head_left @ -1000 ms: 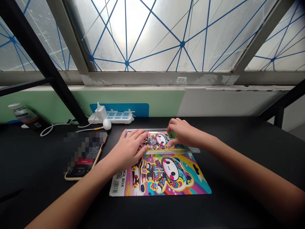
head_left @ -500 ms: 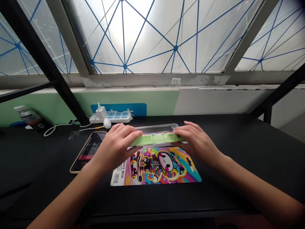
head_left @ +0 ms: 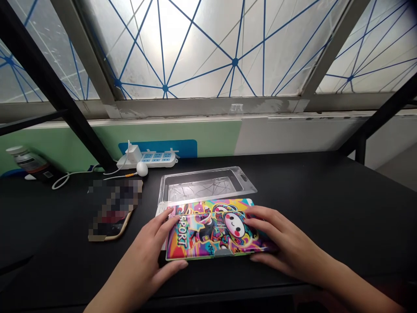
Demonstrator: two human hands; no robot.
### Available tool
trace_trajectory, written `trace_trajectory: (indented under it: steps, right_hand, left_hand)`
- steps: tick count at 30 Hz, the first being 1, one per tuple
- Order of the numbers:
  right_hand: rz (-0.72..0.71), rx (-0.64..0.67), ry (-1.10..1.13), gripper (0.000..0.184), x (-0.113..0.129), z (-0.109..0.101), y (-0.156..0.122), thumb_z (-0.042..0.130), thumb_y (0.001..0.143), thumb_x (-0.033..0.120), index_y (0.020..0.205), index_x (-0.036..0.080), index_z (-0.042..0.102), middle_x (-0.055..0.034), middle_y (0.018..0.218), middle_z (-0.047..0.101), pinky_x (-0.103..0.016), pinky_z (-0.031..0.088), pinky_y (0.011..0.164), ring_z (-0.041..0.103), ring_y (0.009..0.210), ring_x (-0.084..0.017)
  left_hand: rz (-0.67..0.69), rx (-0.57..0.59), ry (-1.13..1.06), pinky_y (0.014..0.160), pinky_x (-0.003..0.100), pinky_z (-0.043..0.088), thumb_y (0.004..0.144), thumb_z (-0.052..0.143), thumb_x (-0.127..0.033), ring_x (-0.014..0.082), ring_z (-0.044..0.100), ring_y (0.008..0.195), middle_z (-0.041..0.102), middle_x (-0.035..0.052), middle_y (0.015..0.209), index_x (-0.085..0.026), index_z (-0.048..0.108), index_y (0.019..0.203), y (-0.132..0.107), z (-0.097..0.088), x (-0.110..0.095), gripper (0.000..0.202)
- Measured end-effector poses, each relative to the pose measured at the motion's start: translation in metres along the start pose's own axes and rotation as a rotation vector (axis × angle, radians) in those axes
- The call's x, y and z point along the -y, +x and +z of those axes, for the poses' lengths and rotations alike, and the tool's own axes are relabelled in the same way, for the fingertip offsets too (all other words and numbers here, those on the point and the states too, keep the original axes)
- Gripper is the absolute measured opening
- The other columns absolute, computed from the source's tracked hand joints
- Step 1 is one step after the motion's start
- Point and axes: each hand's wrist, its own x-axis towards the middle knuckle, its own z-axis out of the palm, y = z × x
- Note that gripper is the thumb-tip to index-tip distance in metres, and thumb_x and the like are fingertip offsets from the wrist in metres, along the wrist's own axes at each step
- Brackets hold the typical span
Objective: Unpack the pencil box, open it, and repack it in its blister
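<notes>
L hand (head_left: 150, 252) & R hand (head_left: 286, 248) each clasped one end of pencil box (head_left: 211, 232), fingers on lid, thumbs at near edge. Box lid-up at worktop (head_left: 325, 195) front, partly over printed card (head_left: 208, 203), just before clear blister tray (head_left: 202, 187). Judged: even grip both ends would keep it level.

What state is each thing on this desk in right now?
pencil box: closed, held at both ends
left hand: gripping the box's left end
right hand: gripping the box's right end
clear plastic tray: empty
printed card: mostly covered by the box
phone: lying flat, screen blurred
power strip: charger plugged in
bottle: capped, on its side
</notes>
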Motion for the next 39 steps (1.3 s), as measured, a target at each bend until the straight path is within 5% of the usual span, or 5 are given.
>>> trace_trajectory:
  steps: [10, 20, 29, 35, 39]
  right_hand:
    - [0.179, 0.103, 0.254, 0.069, -0.011, -0.004, 0.000, 0.081, 0.081, 0.050, 0.141, 0.026, 0.058, -0.0144, 0.149, 0.058, -0.047, 0.049, 0.111, 0.055, 0.137, -0.034]
    - [0.748, -0.088, 0.517, 0.046, -0.015, -0.008, 0.027, 0.049, 0.098, 0.061, 0.083, 0.024, 0.071, -0.0025, 0.077, 0.071, -0.035, 0.055, 0.064, 0.066, 0.072, -0.024]
    - [0.475, 0.013, 0.463, 0.048, -0.017, -0.010, -0.014, 0.055, 0.096, 0.062, 0.130, 0.032, 0.070, -0.0091, 0.128, 0.072, -0.044, 0.056, 0.098, 0.067, 0.117, -0.033]
    - [0.437, 0.157, 0.374, 0.110, -0.015, -0.008, -0.034, 0.090, 0.057, 0.066, 0.154, 0.039, 0.045, -0.0114, 0.158, 0.047, -0.054, 0.046, 0.113, 0.047, 0.141, -0.043]
    - [0.437, 0.123, 0.306, 0.087, -0.013, -0.007, -0.026, 0.085, 0.074, 0.056, 0.151, 0.040, 0.048, -0.0114, 0.159, 0.044, -0.056, 0.046, 0.112, 0.048, 0.141, -0.041]
  left_hand:
    - [-0.194, -0.003, -0.209, 0.109, 0.052, 0.050, 0.087, 0.075, -0.034, 0.0346, 0.055, 0.136, 0.053, 0.0086, 0.152, -0.041, 0.021, 0.160, -0.003, 0.008, 0.005, 0.092]
    - [-0.242, 0.013, -0.195, 0.106, 0.055, 0.051, 0.082, 0.079, -0.032, 0.0363, 0.055, 0.137, 0.060, 0.0112, 0.148, -0.039, 0.001, 0.164, -0.006, 0.005, 0.000, 0.113]
    - [-0.211, 0.060, -0.221, 0.106, 0.052, 0.053, 0.084, 0.078, -0.038, 0.0341, 0.057, 0.135, 0.052, 0.0097, 0.154, -0.042, 0.017, 0.162, 0.000, -0.001, 0.000, 0.098]
    - [-0.162, 0.075, -0.187, 0.106, 0.043, 0.054, 0.090, 0.073, -0.043, 0.0317, 0.059, 0.131, 0.059, 0.0080, 0.147, -0.037, 0.037, 0.157, 0.001, -0.004, 0.003, 0.077]
    - [-0.123, 0.036, -0.160, 0.105, 0.044, 0.054, 0.093, 0.067, -0.048, 0.0321, 0.058, 0.132, 0.061, 0.0074, 0.145, -0.035, 0.038, 0.158, -0.001, -0.003, 0.006, 0.072]
